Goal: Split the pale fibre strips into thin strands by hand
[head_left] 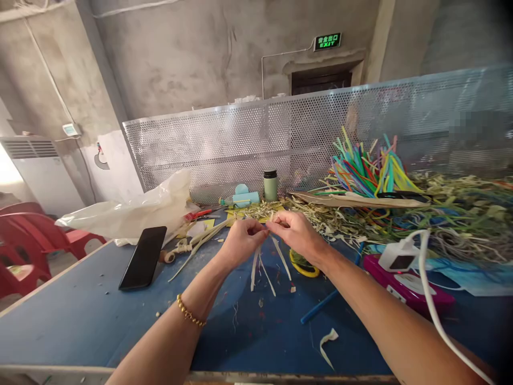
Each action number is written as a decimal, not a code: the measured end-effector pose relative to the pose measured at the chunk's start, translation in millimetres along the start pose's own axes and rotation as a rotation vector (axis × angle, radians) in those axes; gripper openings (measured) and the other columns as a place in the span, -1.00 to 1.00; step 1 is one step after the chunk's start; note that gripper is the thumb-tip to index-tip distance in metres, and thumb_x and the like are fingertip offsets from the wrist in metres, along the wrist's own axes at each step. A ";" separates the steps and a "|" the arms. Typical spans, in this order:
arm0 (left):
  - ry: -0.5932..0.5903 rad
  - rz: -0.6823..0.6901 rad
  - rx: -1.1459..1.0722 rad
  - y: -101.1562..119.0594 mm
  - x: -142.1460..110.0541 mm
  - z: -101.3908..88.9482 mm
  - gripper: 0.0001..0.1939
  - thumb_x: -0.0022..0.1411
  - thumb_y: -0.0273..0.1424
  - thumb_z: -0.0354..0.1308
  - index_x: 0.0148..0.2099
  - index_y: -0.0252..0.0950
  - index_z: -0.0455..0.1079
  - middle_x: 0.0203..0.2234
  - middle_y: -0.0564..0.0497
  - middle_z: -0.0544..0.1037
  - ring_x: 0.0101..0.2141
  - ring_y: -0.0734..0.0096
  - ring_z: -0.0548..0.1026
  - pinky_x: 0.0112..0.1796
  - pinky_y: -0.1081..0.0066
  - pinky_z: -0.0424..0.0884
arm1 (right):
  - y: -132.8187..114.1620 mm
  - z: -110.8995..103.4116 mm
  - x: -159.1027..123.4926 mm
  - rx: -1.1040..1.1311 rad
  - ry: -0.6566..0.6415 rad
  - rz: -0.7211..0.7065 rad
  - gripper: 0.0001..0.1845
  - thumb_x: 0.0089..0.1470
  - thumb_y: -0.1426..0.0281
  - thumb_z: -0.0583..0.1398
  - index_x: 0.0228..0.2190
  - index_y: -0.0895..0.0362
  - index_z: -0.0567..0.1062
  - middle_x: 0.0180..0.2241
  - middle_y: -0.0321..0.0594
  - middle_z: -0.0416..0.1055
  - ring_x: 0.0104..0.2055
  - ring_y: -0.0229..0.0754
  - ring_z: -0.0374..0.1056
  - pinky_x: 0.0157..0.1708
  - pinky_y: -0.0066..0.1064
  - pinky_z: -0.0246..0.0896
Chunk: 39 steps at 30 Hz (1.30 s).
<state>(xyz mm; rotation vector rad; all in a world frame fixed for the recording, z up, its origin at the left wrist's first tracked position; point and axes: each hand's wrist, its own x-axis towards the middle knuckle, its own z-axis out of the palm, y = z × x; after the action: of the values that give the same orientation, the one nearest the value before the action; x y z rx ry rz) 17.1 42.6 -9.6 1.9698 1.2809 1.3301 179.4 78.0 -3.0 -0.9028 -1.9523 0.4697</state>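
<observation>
My left hand [241, 243] and my right hand [300, 235] meet over the middle of the blue table, thumbs and fingertips pinched close together. Pale, flat plant-fibre strips [282, 259] hang down below the fingertips, their upper ends hidden in the pinch. Longer pale stalks [204, 238] lie just left of my left hand. Under my right wrist is a yellow ring-shaped thing [306, 271], partly covered. A short curled strip [329, 342] rests nearer the table's front edge.
A black phone [143, 258] and a small wooden spool [170, 258] lie at left. Behind stand a green bottle [271, 187] and heaped fibres [452, 200] with colourful stems [372, 166]. At right, a magenta power strip [435, 297] carries a white charger [398, 255]; its cable crosses my right forearm.
</observation>
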 end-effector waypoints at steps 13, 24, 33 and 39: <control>0.066 -0.153 -0.643 -1.3 -4.3 7.4 -0.76 0.00 -0.29 0.32 -0.50 -0.33 0.39 -0.66 0.07 0.39 -0.58 0.51 0.30 -0.51 0.45 0.16 | -8.2 17.8 -10.1 0.775 0.026 0.234 -0.67 -0.05 0.20 0.29 -0.58 0.11 0.31 -0.71 -0.50 -0.01 -0.67 -0.41 -0.13 -0.67 -0.49 -0.18; 0.044 -0.168 -0.541 -0.2 -3.6 3.9 -0.79 0.01 -0.31 0.33 -0.44 -0.37 0.46 -0.64 0.06 0.44 -0.62 0.54 0.33 -0.53 0.47 0.15 | -2.8 11.3 -4.6 0.454 0.093 0.164 -0.68 0.01 0.15 0.24 -0.52 0.16 0.45 -0.71 -0.45 0.10 -0.66 -0.38 -0.05 -0.65 -0.46 -0.16; 0.108 -0.229 -0.637 1.7 -0.8 -5.5 -0.83 -0.02 -0.39 0.26 -0.55 -0.35 0.38 -0.65 0.06 0.39 -0.62 0.54 0.32 -0.51 0.44 0.18 | 0.7 3.8 -3.6 0.252 0.004 0.077 -0.74 0.04 0.24 0.21 -0.50 0.19 0.48 -0.67 -0.39 0.21 -0.61 -0.35 0.05 -0.61 -0.49 -0.09; 0.129 -0.212 -0.588 -0.3 0.2 -5.1 -0.85 -0.02 -0.42 0.21 -0.57 -0.33 0.35 -0.70 0.06 0.37 -0.64 0.52 0.31 -0.53 0.43 0.17 | 4.0 5.9 -5.9 0.117 -0.097 0.055 -0.75 0.08 0.29 0.19 -0.54 0.16 0.45 -0.69 -0.38 0.26 -0.68 -0.37 0.09 -0.65 -0.50 -0.10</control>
<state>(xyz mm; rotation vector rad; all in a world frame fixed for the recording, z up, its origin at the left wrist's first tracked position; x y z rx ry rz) 12.5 42.3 -7.4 1.3289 0.9678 1.5251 177.8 76.4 -12.0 -0.8745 -1.9684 0.6636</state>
